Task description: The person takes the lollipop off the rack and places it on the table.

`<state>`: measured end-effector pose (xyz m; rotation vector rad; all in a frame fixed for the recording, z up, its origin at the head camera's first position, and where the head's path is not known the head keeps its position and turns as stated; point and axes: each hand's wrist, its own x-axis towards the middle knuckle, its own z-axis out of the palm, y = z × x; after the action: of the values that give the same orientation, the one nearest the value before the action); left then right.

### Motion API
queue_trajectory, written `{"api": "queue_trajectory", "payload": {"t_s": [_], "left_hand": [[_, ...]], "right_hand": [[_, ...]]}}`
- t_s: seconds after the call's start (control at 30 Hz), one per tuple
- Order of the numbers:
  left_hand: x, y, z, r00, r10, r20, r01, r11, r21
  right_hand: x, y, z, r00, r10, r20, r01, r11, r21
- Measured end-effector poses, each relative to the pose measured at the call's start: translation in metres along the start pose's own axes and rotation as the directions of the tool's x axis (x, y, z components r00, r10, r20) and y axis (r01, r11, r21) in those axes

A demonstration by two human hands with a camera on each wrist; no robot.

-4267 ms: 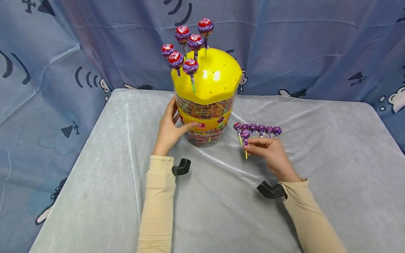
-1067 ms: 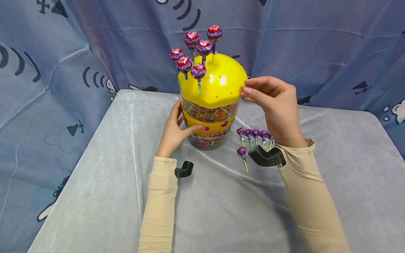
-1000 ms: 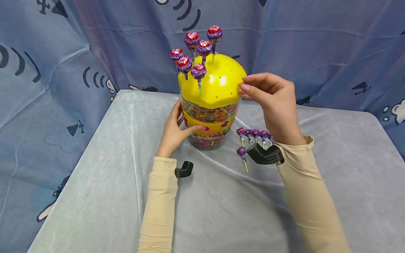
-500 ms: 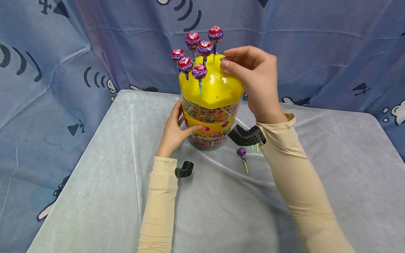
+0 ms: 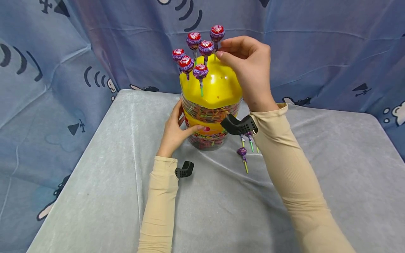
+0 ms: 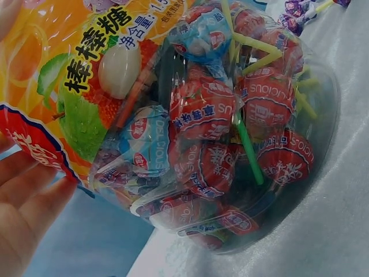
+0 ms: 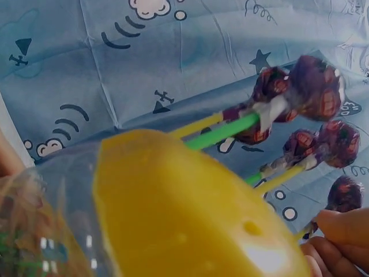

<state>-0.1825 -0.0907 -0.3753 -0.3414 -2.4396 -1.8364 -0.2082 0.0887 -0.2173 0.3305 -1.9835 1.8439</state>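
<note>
A clear plastic jar (image 5: 210, 112) with a domed yellow lid (image 5: 218, 84) stands on the cloth, packed with lollipops. My left hand (image 5: 172, 135) holds its left side, thumb across the orange label (image 6: 98, 63). Several purple-and-red wrapped lollipops (image 5: 200, 72) stand upright in holes on the left and back of the lid. With thumb and fingers, my right hand (image 5: 253, 70) pinches the rearmost lollipop (image 5: 217, 33) just below its wrapped head; its yellow stick still meets the lid. The right wrist view shows the thumb right at that lollipop's wrapper (image 7: 345, 193).
On the grey cloth (image 5: 202, 203), right of the jar, one purple lollipop (image 5: 242, 151) lies in front of several others (image 5: 250, 137), which are partly hidden by the right sleeve and its black wrist mount (image 5: 239, 124). A blue patterned curtain (image 5: 310, 49) hangs behind the table.
My right hand put a lollipop down on the cloth, rose past the lid's right side and moved left to the rearmost lollipop. My left hand kept its hold on the jar.
</note>
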Motion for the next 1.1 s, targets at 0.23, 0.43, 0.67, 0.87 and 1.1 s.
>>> {"api": "queue_trajectory", "payload": {"t_s": [0.23, 0.43, 0.67, 0.87, 1.1], "left_hand": [[-0.0004, -0.0002, -0.0003, 1.000, -0.001, 0.003, 0.001, 1.000, -0.005], [0.0001, -0.0018, -0.0003, 1.000, -0.004, 0.004, 0.004, 1.000, -0.015], [0.0005, -0.0016, -0.0003, 1.000, 0.001, -0.002, -0.001, 1.000, -0.008], [0.0005, -0.0010, -0.0004, 1.000, 0.002, 0.000, -0.002, 1.000, -0.006], [-0.0002, -0.0005, 0.0002, 1.000, -0.004, 0.008, 0.004, 1.000, -0.010]], "right_hand": [[0.0060, 0.0003, 0.0045, 0.999, -0.002, 0.036, 0.003, 0.999, -0.037], [0.0088, 0.0017, 0.0071, 0.999, -0.009, 0.036, 0.011, 0.998, -0.056], [0.0089, 0.0027, 0.0076, 1.000, 0.003, 0.019, -0.003, 1.000, 0.000], [0.0092, 0.0031, 0.0078, 1.000, -0.009, -0.004, 0.009, 0.996, 0.086], [0.0087, 0.0036, 0.0056, 1.000, -0.010, -0.018, 0.014, 0.972, 0.233]]}}
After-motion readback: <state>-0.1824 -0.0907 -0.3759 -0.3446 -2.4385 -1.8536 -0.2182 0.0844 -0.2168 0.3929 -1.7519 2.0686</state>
